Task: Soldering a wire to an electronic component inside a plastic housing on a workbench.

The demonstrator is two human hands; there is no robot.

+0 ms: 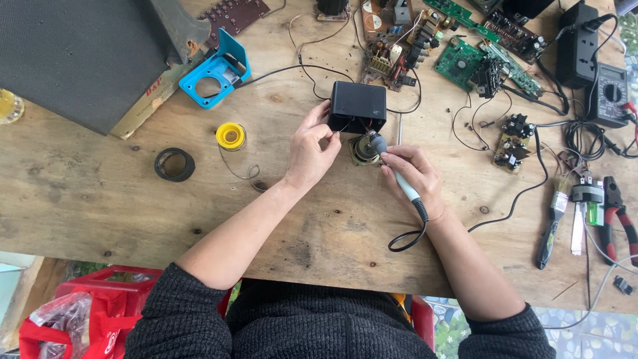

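A small round speaker [365, 150] lies face down near the middle of the wooden worktop [100, 193], its metal back up, just in front of a black plastic box [358, 105] that it touches or nearly touches. The right hand [413, 174] is closed around a soldering iron [397, 173] with a light blue handle and grey collar, held like a pen, its tip down on the speaker's back. The iron's black cord [407, 238] loops off behind the wrist. The left hand [311, 147] sits just left of the speaker, fingers pinched together at the lower edge of the black box, on something too thin to make out, perhaps a wire.

To the left, a yellow spool of solder [230, 135] stands on the worktop with a loose strand curling away from it, and a black ring [175, 164] lies further left. A blue plastic bracket [214, 72] rests beyond them beside a large dark speaker cabinet [73, 53]. Behind the box lie several circuit boards [458, 60]. Far right are a multimeter [610, 94], a brush [553, 223] and red-handled pliers [619, 216].
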